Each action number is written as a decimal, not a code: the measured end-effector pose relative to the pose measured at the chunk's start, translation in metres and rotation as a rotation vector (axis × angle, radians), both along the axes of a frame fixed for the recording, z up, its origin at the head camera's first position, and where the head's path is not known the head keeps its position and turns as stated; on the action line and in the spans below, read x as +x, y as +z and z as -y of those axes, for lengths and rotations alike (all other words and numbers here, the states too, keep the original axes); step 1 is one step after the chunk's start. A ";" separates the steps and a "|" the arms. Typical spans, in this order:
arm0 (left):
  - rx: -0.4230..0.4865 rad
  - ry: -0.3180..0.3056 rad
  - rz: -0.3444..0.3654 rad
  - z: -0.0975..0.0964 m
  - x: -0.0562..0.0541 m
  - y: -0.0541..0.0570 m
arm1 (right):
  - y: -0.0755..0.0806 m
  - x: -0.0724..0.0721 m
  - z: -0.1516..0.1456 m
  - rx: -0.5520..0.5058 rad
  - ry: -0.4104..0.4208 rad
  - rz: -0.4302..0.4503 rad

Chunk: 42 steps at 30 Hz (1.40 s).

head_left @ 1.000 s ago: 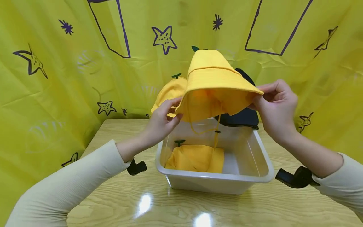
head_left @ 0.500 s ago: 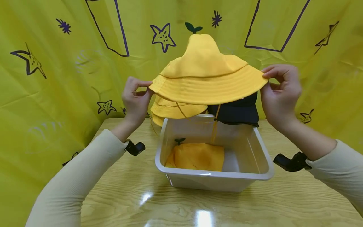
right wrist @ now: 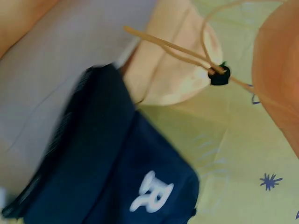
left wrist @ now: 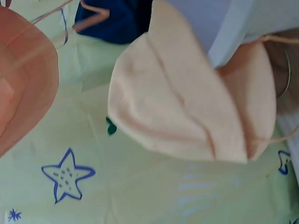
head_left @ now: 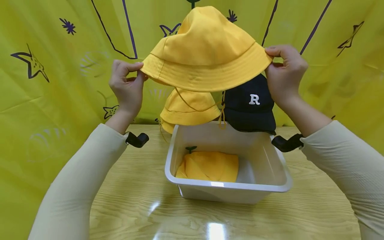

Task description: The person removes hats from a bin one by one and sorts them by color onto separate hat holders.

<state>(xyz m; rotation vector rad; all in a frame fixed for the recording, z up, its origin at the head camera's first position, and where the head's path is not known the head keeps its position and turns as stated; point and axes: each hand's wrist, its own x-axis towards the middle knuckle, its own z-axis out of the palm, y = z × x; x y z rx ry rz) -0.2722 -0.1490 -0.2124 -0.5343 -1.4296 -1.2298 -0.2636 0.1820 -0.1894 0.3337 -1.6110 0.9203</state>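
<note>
A yellow bucket hat (head_left: 207,53) with a green sprout on top is held up by its brim, crown upward. My left hand (head_left: 127,85) pinches the brim's left end between thumb and fingers. At the opposite end, my right hand (head_left: 285,73) pinches the brim the same way. The hat's chin cord (head_left: 195,107) dangles below, with a black toggle (right wrist: 219,75) on it in the right wrist view. Part of the held hat's underside shows at the edge of both wrist views; neither hand appears there.
A white plastic bin (head_left: 228,186) stands on the wooden table (head_left: 135,200), with another yellow hat (head_left: 210,166) folded inside. Behind its back rim are stacked yellow bucket hats (head_left: 190,108) and a dark cap (head_left: 250,103) marked R. A yellow patterned curtain (head_left: 54,100) hangs behind.
Both hands have raised the yellow hat, and the left hand has moved left, spreading the brim wide. The hat has turned from showing its underside to showing its outside. The dark cap is now more exposed.
</note>
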 end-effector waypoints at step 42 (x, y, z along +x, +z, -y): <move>0.270 -0.038 0.446 -0.005 -0.060 -0.024 | -0.037 -0.076 0.071 -0.146 0.116 0.623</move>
